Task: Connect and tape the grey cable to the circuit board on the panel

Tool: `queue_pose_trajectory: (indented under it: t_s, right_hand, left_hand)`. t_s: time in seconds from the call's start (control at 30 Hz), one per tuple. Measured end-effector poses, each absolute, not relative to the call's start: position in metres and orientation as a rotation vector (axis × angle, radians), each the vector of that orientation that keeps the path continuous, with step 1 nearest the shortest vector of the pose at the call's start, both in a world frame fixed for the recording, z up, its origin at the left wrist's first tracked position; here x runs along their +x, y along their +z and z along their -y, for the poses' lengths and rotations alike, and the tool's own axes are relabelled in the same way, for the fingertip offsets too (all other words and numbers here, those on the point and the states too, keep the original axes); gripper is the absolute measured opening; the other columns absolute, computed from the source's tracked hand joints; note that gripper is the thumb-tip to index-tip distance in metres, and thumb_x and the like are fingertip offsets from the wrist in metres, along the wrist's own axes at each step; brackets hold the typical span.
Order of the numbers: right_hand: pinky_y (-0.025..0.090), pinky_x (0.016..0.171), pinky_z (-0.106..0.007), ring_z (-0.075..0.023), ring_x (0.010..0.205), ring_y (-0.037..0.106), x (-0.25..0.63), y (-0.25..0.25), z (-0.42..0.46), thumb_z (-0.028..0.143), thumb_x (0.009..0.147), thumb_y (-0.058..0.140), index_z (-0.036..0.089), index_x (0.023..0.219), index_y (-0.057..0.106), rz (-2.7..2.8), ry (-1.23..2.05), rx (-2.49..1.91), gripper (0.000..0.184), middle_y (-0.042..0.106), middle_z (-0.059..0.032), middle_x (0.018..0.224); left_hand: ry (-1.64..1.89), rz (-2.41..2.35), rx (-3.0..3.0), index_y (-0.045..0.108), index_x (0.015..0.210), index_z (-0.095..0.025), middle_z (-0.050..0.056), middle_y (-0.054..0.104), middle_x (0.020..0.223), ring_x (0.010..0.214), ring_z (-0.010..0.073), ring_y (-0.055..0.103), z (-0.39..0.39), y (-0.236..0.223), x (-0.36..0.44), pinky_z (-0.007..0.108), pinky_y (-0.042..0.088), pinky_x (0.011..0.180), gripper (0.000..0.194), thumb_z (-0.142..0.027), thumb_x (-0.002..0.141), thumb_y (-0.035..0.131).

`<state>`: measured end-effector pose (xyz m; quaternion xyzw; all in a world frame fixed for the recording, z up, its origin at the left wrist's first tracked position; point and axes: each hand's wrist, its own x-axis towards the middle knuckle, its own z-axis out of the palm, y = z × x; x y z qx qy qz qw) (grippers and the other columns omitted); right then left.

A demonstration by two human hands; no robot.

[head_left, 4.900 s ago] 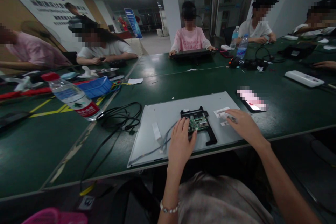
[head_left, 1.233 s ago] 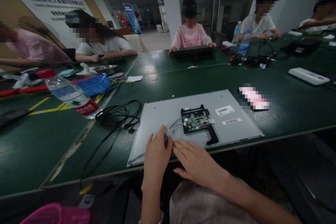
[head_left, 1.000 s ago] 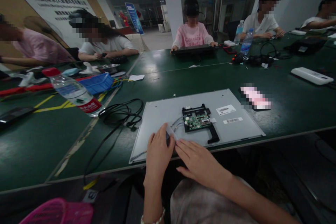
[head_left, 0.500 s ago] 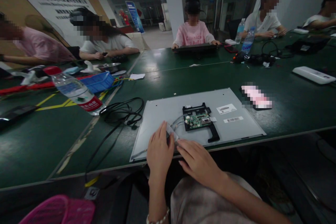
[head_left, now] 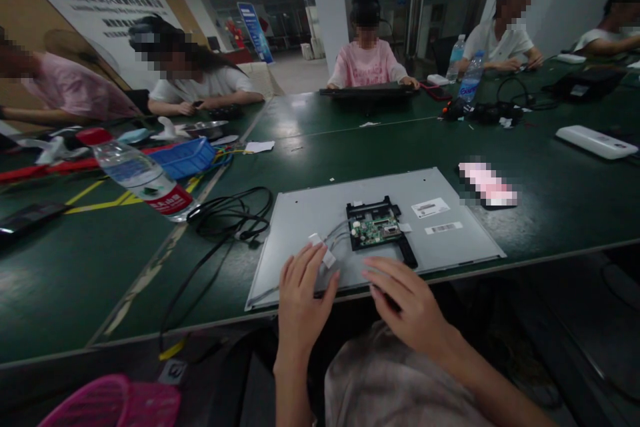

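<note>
A flat grey display panel (head_left: 450, 193) lies near the table's front edge. On its middle sits a black bracket (head_left: 407, 253) carrying a green circuit board (head_left: 373, 232), from which grey wires (head_left: 336, 233) run left. A strip of white tape (head_left: 324, 252) lies on the panel over or beside these wires. My left hand (head_left: 304, 287) is open, its fingertips at the left end of the tape and its thumb apart. My right hand (head_left: 405, 293) hovers over the panel's front edge below the bracket, fingers apart and holding nothing.
A black cable coil (head_left: 235, 217) and a tilted water bottle (head_left: 145, 180) lie left of the panel. A phone (head_left: 487, 185) lies on its right. A blue tray (head_left: 185, 159) stands farther back. A pink basket (head_left: 120, 403) is below the table edge. Several people sit around the table.
Both hands were pressed together at the tape half a second ago. My right hand has since lifted away to the right, and the left hand's fingers have loosened, leaving the tape more visible.
</note>
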<state>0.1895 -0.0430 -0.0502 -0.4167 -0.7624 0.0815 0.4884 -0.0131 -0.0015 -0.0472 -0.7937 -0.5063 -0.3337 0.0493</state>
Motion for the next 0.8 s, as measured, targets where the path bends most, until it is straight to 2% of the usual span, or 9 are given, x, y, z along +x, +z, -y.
queue_pose_trajectory:
  t_s: [0.13, 0.3, 0.5, 0.67, 0.8]
  right_hand:
    - [0.046, 0.103, -0.043, -0.0222, 0.117, 0.058, 0.237, -0.044, 0.022, 0.014, 0.088, 0.046, 0.024, 0.125, 0.058, 1.744, 0.154, -1.278, 0.040, 0.063, -0.0078, 0.124]
    - [0.045, 0.102, -0.047, -0.0260, 0.116, 0.057, 0.279, -0.052, -0.009, 0.019, 0.085, 0.051, 0.019, 0.121, 0.059, 1.864, 0.195, -1.492, 0.037, 0.063, -0.0102, 0.124]
    - [0.049, 0.093, -0.041, -0.0238, 0.102, 0.063, 0.278, -0.055, -0.025, 0.019, 0.086, 0.053, 0.021, 0.109, 0.065, 1.988, 0.233, -1.477, 0.026, 0.069, -0.0072, 0.111]
    - [0.050, 0.086, -0.038, -0.0231, 0.093, 0.066, 0.272, -0.054, -0.032, 0.016, 0.090, 0.048, 0.020, 0.100, 0.068, 2.021, 0.128, -1.524, 0.023, 0.072, -0.0065, 0.101]
    - [0.049, 0.090, -0.039, -0.0242, 0.101, 0.064, 0.285, -0.059, -0.034, 0.015, 0.090, 0.045, 0.019, 0.102, 0.069, 1.956, -0.061, -1.553, 0.027, 0.072, -0.0078, 0.106]
  left_hand:
    - [-0.897, 1.524, -2.428, 0.052, 0.127, -0.024, 0.009, 0.063, 0.125, 0.120, 0.0245, 0.056, 0.004, -0.048, -0.011, 0.047, 0.037, 0.107, 0.037, -0.027, 0.090, 0.053]
    - [-0.821, 1.497, -2.425, 0.058, 0.121, -0.021, 0.009, 0.066, 0.121, 0.113, 0.0235, 0.060, 0.000, -0.049, -0.008, 0.043, 0.041, 0.103, 0.031, -0.025, 0.091, 0.051]
    - [-0.778, 1.462, -2.367, 0.063, 0.112, -0.017, 0.008, 0.072, 0.108, 0.103, 0.0209, 0.066, -0.009, -0.045, -0.006, 0.041, 0.043, 0.100, 0.026, -0.014, 0.090, 0.049]
    - [-0.831, 1.420, -2.308, 0.064, 0.110, -0.017, 0.008, 0.073, 0.106, 0.102, 0.0204, 0.067, -0.018, -0.035, -0.010, 0.040, 0.042, 0.101, 0.027, -0.012, 0.090, 0.048]
    - [-0.870, 1.333, -2.228, 0.064, 0.111, -0.018, 0.009, 0.072, 0.110, 0.107, 0.0204, 0.066, -0.025, -0.025, -0.022, 0.040, 0.040, 0.103, 0.027, -0.012, 0.089, 0.049]
